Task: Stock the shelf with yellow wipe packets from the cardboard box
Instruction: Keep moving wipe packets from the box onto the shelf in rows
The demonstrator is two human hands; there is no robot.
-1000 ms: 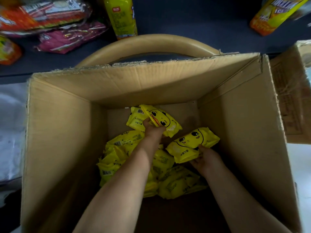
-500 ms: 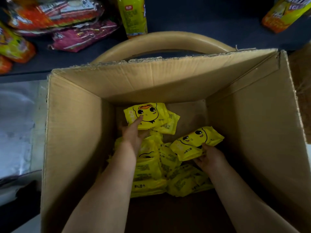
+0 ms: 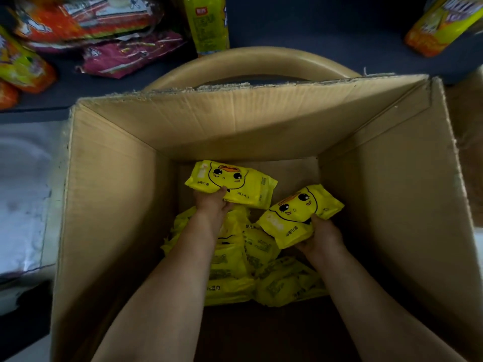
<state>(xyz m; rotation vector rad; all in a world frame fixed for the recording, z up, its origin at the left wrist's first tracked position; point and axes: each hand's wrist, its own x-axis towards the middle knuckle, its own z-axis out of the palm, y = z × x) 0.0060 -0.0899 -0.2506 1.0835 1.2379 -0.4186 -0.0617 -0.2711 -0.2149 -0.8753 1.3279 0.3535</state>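
Both my arms reach down into a deep open cardboard box (image 3: 112, 205). My left hand (image 3: 212, 202) grips a yellow wipe packet (image 3: 232, 185) with a duck face, held flat near the box's far wall. My right hand (image 3: 322, 235) grips a second yellow wipe packet (image 3: 298, 215), tilted up to the right. Several more yellow packets (image 3: 251, 273) lie piled on the box floor beneath both hands.
Beyond the box runs a dark shelf (image 3: 326, 30) with snack bags (image 3: 86, 24) at the left, a yellow-green pack (image 3: 206, 22) in the middle and an orange-yellow bag (image 3: 444, 22) at the right. A curved tan chair back (image 3: 251, 62) sits behind the box. Another carton (image 3: 470, 152) stands at the right.
My left hand has turned its packet flat and face-up and lifted it off the packet behind. My right hand has raised its packet slightly. The view has shifted left.
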